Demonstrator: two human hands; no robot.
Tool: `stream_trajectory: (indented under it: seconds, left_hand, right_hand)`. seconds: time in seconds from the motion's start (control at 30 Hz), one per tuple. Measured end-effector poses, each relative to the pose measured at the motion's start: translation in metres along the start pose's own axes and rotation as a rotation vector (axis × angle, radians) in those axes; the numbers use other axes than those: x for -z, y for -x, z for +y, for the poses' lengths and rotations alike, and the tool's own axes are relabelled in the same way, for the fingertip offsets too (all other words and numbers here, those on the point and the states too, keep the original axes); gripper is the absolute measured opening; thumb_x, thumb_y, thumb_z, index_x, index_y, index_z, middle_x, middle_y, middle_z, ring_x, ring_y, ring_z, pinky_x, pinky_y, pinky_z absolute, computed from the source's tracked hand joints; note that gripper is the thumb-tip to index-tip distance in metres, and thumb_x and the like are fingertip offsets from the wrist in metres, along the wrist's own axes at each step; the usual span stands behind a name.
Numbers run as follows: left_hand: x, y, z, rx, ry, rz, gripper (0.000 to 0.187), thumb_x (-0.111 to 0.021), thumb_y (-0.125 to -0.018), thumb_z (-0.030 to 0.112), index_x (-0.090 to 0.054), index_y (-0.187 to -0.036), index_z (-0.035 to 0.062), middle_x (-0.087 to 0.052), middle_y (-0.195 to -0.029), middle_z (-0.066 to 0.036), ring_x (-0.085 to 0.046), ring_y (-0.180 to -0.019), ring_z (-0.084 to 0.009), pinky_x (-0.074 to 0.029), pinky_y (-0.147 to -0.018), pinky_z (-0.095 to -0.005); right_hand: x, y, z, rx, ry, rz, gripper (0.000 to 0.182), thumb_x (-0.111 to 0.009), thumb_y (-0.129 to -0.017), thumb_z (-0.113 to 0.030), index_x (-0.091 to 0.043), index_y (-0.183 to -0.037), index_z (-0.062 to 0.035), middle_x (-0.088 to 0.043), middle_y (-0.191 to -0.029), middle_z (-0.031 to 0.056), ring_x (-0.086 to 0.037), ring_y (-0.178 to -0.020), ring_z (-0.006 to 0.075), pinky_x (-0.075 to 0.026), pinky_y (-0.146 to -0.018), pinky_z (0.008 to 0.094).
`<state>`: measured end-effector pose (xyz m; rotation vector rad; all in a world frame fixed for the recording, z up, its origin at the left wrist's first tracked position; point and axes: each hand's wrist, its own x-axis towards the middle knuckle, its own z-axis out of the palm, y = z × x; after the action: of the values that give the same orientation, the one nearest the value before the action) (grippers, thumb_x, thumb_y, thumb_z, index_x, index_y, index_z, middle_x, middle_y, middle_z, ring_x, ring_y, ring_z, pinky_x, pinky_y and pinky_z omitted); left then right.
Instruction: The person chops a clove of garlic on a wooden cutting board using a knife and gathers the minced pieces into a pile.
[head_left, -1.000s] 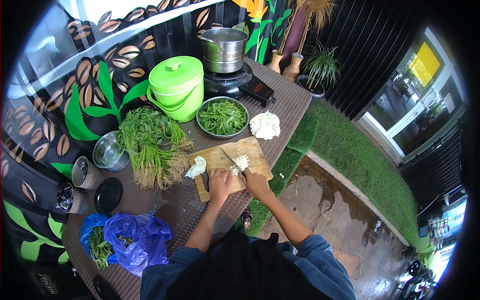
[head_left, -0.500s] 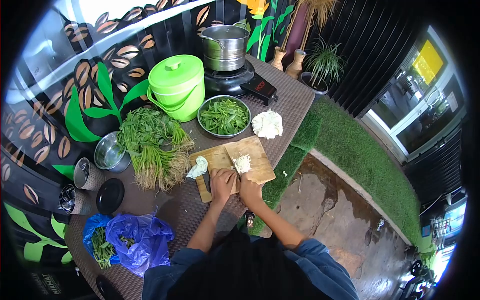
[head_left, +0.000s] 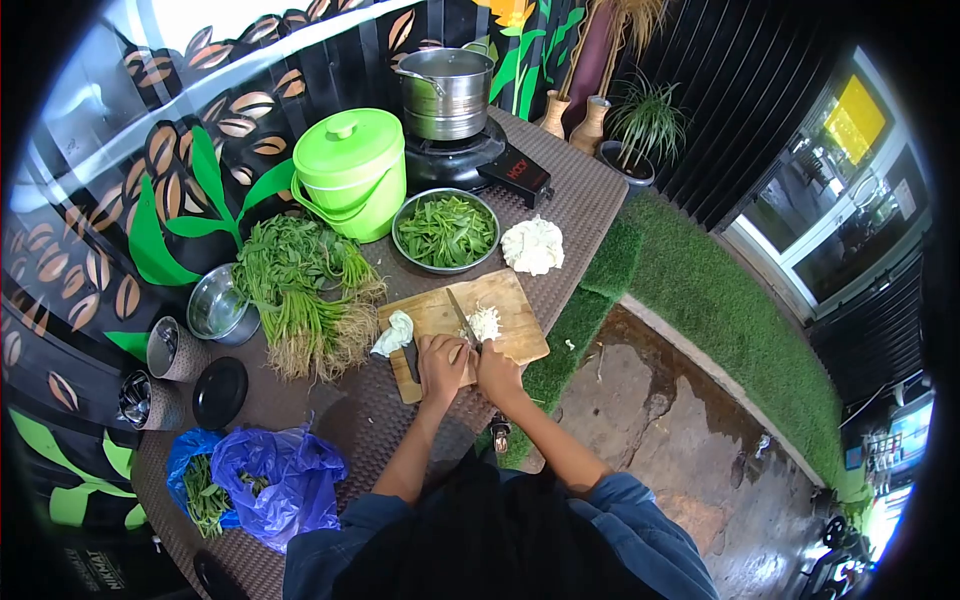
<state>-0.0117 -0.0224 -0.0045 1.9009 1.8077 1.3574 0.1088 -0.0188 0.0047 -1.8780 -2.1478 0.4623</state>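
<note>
A wooden cutting board (head_left: 425, 315) lies at the table edge in front of me. My right hand (head_left: 499, 374) is wrapped round the handle of a knife (head_left: 459, 310), its blade pointing away across the board. Close by on the left, my left hand (head_left: 441, 366) is closed with curled fingers pressed down at the board; what they hold is hidden. Finely chopped white pieces (head_left: 484, 322) are heaped right of the blade. A crumpled pale cloth (head_left: 397, 332) rests on the board's left end, with a dark handle-like object (head_left: 411, 360) beside it.
Beyond the board stand a metal bowl of cut greens (head_left: 446, 231), a crumpled white bundle (head_left: 533, 246), a green lidded bucket (head_left: 350, 170) and a pot (head_left: 446, 95) on a stove (head_left: 455, 160). Leafy greens with roots (head_left: 310, 290) and plastic bags (head_left: 280, 480) lie left.
The knife blade has tilted so more of its flat side shows, left of the chopped pieces. Both hands stay at nearly the same place.
</note>
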Motion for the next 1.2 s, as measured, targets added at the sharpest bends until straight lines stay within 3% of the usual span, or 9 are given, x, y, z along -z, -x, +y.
stream_trajectory:
  seconds: [0.17,0.23,0.47,0.6,0.67,0.77,0.87,0.97,1.2]
  left_hand:
    - [0.001,-0.001,0.000,0.020,0.013,-0.015,0.007,-0.069,-0.073,0.010,-0.069,-0.079,0.0072,-0.062,-0.083,-0.004,-0.052,-0.086,-0.0255,-0.044,-0.077,-0.0349]
    - [-0.001,-0.001,-0.001,0.015,0.009,0.004,0.007,-0.069,-0.073,0.011,-0.069,-0.079,0.0070,-0.062,-0.084,-0.005,-0.052,-0.086,-0.0257,-0.043,-0.077,-0.0348]
    - [0.002,-0.001,-0.001,0.016,0.036,0.001,0.006,-0.070,-0.073,0.010,-0.068,-0.078,0.0069,-0.061,-0.082,-0.005,-0.052,-0.087,-0.0256,-0.044,-0.077,-0.0349]
    - [0.000,0.000,-0.002,0.064,0.069,0.024,0.011,-0.072,-0.070,0.010,-0.068,-0.079,0.0068,-0.061,-0.083,-0.007,-0.052,-0.087,-0.0260,-0.043,-0.078,-0.0357]
    - [0.000,-0.001,-0.004,0.082,0.093,0.038,0.012,-0.073,-0.070,0.010,-0.067,-0.080,0.0066,-0.060,-0.083,-0.007,-0.053,-0.088,-0.0263,-0.043,-0.079,-0.0360]
    - [0.002,-0.004,-0.011,0.186,0.160,0.036,0.021,-0.072,-0.070,0.009,-0.070,-0.092,0.0072,-0.060,-0.086,-0.009,-0.053,-0.090,-0.0279,-0.043,-0.081,-0.0362]
    - [-0.007,-0.006,-0.019,0.157,0.070,-0.014,0.025,-0.070,-0.072,0.008,-0.071,-0.097,0.0096,-0.061,-0.090,-0.009,-0.053,-0.091,-0.0279,-0.043,-0.081,-0.0356]
    - [-0.010,-0.009,-0.011,0.163,-0.061,-0.047,0.021,-0.067,-0.073,0.006,-0.072,-0.093,0.0115,-0.062,-0.092,-0.008,-0.054,-0.091,-0.0278,-0.044,-0.080,-0.0351]
    - [-0.010,-0.004,-0.008,0.107,0.013,0.031,0.016,-0.063,-0.073,0.001,-0.072,-0.083,0.0103,-0.064,-0.088,-0.007,-0.054,-0.090,-0.0275,-0.045,-0.078,-0.0351]
  right_hand:
    - [0.005,0.009,-0.011,-0.010,0.021,-0.008,0.033,-0.046,-0.092,-0.030,-0.045,-0.097,0.0021,-0.063,-0.069,0.0228,-0.065,-0.067,0.0386,-0.053,-0.060,0.0454]
    - [-0.001,0.011,-0.015,-0.055,-0.016,-0.027,0.033,-0.045,-0.093,-0.030,-0.044,-0.099,0.0026,-0.063,-0.077,0.0268,-0.064,-0.073,0.0428,-0.052,-0.064,0.0482]
    - [0.022,0.004,-0.014,-0.005,-0.020,-0.110,0.033,-0.045,-0.093,-0.029,-0.044,-0.099,0.0034,-0.063,-0.076,0.0259,-0.064,-0.070,0.0414,-0.052,-0.062,0.0485]
    - [0.003,0.010,-0.012,-0.032,-0.005,-0.034,0.034,-0.045,-0.093,-0.029,-0.044,-0.099,0.0041,-0.062,-0.077,0.0274,-0.064,-0.074,0.0425,-0.051,-0.065,0.0497]
    - [0.010,0.000,-0.012,-0.029,-0.060,-0.130,0.036,-0.045,-0.092,-0.031,-0.043,-0.101,0.0045,-0.062,-0.079,0.0278,-0.063,-0.076,0.0430,-0.051,-0.067,0.0500]
    - [0.023,-0.013,-0.007,-0.028,-0.052,-0.154,0.038,-0.047,-0.092,-0.032,-0.045,-0.102,0.0039,-0.062,-0.081,0.0275,-0.063,-0.077,0.0436,-0.050,-0.068,0.0498]
    - [0.033,-0.021,0.007,0.030,-0.043,-0.177,0.037,-0.047,-0.091,-0.033,-0.046,-0.100,0.0026,-0.063,-0.083,0.0271,-0.062,-0.077,0.0439,-0.049,-0.068,0.0503]
    - [0.048,-0.014,0.013,0.020,-0.019,-0.161,0.035,-0.046,-0.092,-0.033,-0.047,-0.100,0.0016,-0.063,-0.085,0.0273,-0.062,-0.078,0.0439,-0.049,-0.069,0.0512]
    - [0.025,0.014,0.012,-0.052,-0.145,-0.117,0.034,-0.045,-0.092,-0.030,-0.043,-0.104,0.0007,-0.061,-0.084,0.0307,-0.061,-0.080,0.0465,-0.048,-0.073,0.0528]
